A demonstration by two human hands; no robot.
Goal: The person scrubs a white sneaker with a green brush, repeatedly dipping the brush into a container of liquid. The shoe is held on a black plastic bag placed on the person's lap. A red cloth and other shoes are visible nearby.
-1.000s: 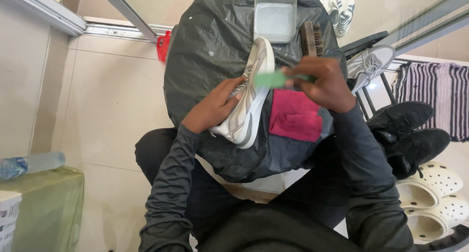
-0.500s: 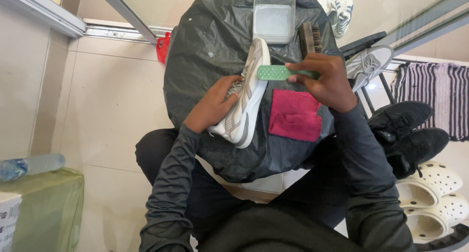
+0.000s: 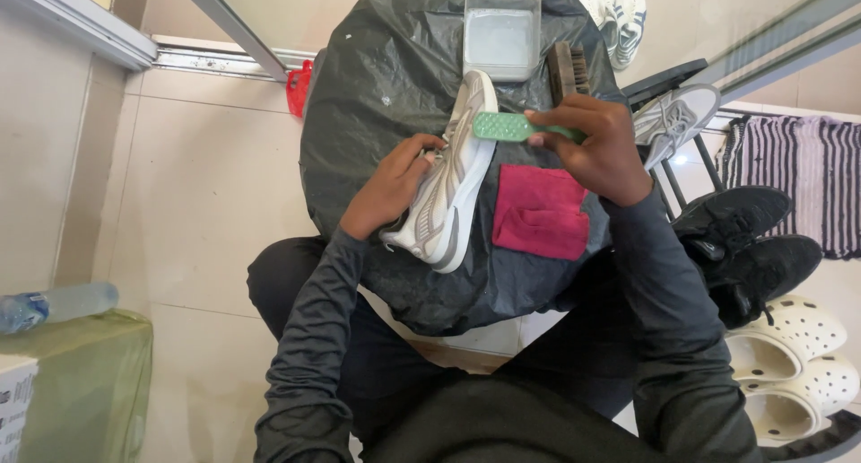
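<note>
Sneaker [image 3: 448, 180], grey and white, lies on its side on a black plastic sheet [image 3: 377, 86] that covers the person's lap. At about nine o'clock from the shoe, the left hand [image 3: 390, 187] is closed around its upper part and holds it steady. At about two o'clock from the shoe, the right hand [image 3: 596, 144] grips a green brush [image 3: 511, 126], whose head touches the sole edge near the toe. A red cloth [image 3: 543, 212] lies just beside the shoe at three o'clock. At twelve o'clock stand a clear plastic box [image 3: 500, 34] and a brown brush [image 3: 567, 66].
</note>
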